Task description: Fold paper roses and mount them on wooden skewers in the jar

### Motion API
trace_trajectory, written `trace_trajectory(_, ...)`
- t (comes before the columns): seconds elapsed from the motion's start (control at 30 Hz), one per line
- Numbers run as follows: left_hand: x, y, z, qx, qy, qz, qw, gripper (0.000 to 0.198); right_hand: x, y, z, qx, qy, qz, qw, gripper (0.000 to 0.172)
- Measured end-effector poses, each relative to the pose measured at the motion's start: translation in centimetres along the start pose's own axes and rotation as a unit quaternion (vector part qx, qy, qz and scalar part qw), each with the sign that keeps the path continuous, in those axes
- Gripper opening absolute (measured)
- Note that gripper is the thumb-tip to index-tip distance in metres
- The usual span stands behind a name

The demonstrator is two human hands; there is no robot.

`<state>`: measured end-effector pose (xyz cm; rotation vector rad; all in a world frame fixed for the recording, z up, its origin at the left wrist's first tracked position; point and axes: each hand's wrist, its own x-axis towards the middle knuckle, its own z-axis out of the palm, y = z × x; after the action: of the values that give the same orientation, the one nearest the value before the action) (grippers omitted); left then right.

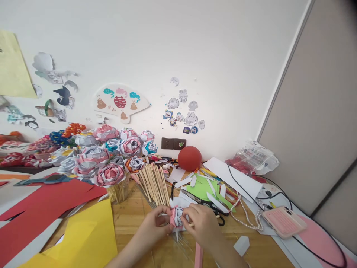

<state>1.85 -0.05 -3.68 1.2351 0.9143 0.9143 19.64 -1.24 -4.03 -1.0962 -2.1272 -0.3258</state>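
A small pink and white paper flower (176,217) is between my two hands, above the wooden tabletop. My left hand (158,222) grips its left side with thumb and fingertips. On the other side, the fingers of my right hand (201,222) pinch its petals, and a short pale stick end shows beneath them. Just behind the flower lie a pair of black scissors (205,201) and a fanned bundle of wooden sticks (154,184). Thin clear strips rest on the table below my hands, with a pink strip (198,255) near my right wrist.
Finished paper flowers (111,174) stand crowded at the back left. Red paper (69,191) and yellow paper (92,230) cover the left side. A red balloon (189,158), green paper (201,188), a bead string (248,221) and a pink phone (284,221) lie rightward.
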Motion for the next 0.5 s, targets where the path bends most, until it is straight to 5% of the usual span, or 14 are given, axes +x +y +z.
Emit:
trace_trajectory(0.27,0.17,-0.46,0.11,0.018,0.018,0.02,0.999,0.029,-0.08,-0.78,1.08,-0.082,0.073,-0.028,0.994,0.029)
trace_trajectory(0.5,0.14,-0.47,-0.22,0.018,0.024,0.021,0.999,0.028,-0.29,-0.89,1.08,-0.066,0.067,-0.042,0.995,0.028)
